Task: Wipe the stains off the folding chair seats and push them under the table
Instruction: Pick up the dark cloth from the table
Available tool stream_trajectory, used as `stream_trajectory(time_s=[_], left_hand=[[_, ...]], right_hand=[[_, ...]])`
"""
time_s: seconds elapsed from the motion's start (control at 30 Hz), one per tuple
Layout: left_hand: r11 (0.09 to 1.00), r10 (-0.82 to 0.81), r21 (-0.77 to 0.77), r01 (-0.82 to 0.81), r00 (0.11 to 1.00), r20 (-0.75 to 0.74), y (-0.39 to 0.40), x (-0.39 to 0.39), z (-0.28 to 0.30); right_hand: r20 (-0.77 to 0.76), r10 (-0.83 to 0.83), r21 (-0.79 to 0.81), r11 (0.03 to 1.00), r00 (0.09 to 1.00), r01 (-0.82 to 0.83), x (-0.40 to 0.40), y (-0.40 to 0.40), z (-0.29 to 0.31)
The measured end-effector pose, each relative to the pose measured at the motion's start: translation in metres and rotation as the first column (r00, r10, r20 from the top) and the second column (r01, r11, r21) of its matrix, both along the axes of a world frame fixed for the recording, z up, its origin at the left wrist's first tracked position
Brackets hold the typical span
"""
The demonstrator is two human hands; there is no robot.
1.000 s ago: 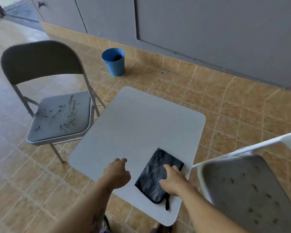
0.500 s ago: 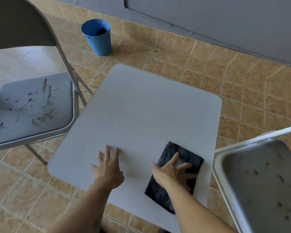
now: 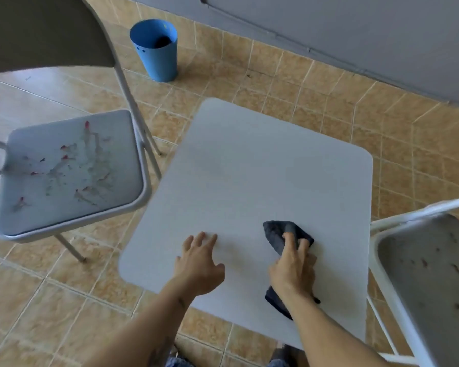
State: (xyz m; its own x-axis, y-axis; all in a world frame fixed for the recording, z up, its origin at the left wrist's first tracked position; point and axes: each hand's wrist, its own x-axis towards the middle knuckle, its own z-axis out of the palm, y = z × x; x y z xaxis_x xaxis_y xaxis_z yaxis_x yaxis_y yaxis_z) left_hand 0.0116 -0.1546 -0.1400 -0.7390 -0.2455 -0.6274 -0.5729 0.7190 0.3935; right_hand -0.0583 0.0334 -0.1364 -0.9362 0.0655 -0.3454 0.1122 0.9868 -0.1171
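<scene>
A grey worktop [image 3: 249, 168] stands on the tiled floor [image 3: 329, 102]. A stained folding chair [image 3: 64, 176] sits at its left, another [image 3: 429, 274] at its right. A blue bin [image 3: 155, 51] stands far left. The left hand [image 3: 199, 263] lies open, flat on the worktop; the right hand [image 3: 293, 268] clutches a dark cloth [image 3: 278, 234] near the right edge.
</scene>
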Motion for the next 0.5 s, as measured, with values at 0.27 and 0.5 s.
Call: stream_trajectory(time_s=[0.27, 0.5], left_hand=[[0.974, 0.226, 0.051, -0.222, 0.967, -0.120, -0.132, 0.063, 0.069], [0.836, 0.548, 0.095, -0.540, 0.825, -0.136, -0.235, 0.130, 0.109]], right_hand=[[-0.006, 0.056, -0.307, 0.950, 0.998, -0.055, 0.045, -0.153, 0.055], [-0.016, 0.402, -0.450, 0.815, 0.916, -0.365, 0.078, -0.281, 0.099]])
